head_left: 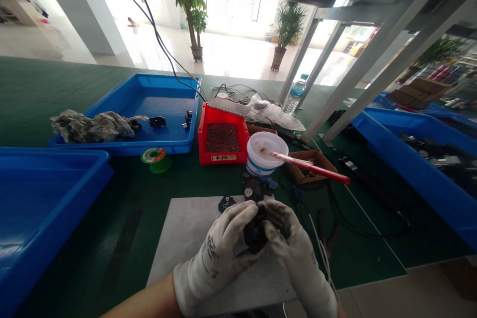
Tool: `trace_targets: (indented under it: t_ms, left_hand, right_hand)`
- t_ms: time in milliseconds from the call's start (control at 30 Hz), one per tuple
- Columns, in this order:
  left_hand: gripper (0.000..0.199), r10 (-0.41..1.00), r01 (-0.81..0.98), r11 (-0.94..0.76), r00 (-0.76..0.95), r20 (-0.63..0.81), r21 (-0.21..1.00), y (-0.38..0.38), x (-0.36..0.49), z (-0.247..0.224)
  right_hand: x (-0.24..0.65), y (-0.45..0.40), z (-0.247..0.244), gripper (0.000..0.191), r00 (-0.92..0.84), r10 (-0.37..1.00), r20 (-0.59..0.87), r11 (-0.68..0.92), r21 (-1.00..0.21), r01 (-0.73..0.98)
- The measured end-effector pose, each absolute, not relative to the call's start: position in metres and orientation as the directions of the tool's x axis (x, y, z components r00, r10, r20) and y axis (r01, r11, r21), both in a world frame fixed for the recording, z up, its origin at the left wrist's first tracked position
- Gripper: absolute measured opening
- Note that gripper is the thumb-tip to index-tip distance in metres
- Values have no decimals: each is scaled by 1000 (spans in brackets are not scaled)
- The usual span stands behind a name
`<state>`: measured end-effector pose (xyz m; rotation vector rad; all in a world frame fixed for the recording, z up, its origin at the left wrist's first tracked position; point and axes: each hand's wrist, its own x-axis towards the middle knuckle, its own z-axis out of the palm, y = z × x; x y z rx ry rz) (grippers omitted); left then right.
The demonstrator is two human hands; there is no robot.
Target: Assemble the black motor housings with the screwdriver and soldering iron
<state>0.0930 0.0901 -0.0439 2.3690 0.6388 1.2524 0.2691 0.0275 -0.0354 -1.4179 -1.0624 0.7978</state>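
Head view: a black plastic part [255, 233] is being held up between two white-gloved hands, above a pale sheet [169, 243] that is being supported by the green table [126, 208]. It is being clasped in the grip of the left hand [223, 244], while its right edge is being pinched by the right hand [292, 238]; much of it is being hidden by fingers. Just beyond, the space is being taken up by a small black plate with holes [225, 203] and a black piece with a metal disc [257, 188]. Farther back, small dark-red pieces [222, 137] are being contained in a red bin [204, 159]. Beside it, a red-handled brush [320, 170] is being propped on the rim of a white tub [257, 156], and part of a cardboard box [296, 175] is being overhung by its handle. To the left, a green spool [161, 165] is being flanked by two blue trays, a crumpled plastic bag [93, 126] being held in the farther one [164, 148]. Toward the right-hand tray [402, 159], the way is being crossed by slanting metal legs [357, 67].
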Motion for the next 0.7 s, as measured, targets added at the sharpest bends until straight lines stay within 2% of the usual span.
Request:
trace_targets:
  t_ms: [100,233,333,500,633,700]
  left_hand:
    - [65,534,200,-836,509,675,511,89,92,-45]
    - [70,492,185,-863,516,701,470,86,92,-48]
    - [65,504,235,-862,498,705,450,86,91,-48]
    - [47,607,311,-792,494,623,526,91,89,-45]
    - [38,638,292,-763,487,597,577,94,89,-44]
    - [43,647,262,-753,462,607,603,94,90,-45]
  right_hand:
    - [266,30,-28,51,344,925,-164,-120,-982,-144]
    - [263,32,-15,58,314,913,-259,-186,-952,-244]
    - [261,30,-10,58,309,921,-235,-163,-957,-241]
    - [259,21,-13,55,362,920,-151,-114,-986,-121]
    - [256,18,-23,51,365,926,-98,-68,-993,-95]
    - [255,19,-26,51,333,939,-84,-51,-993,-106]
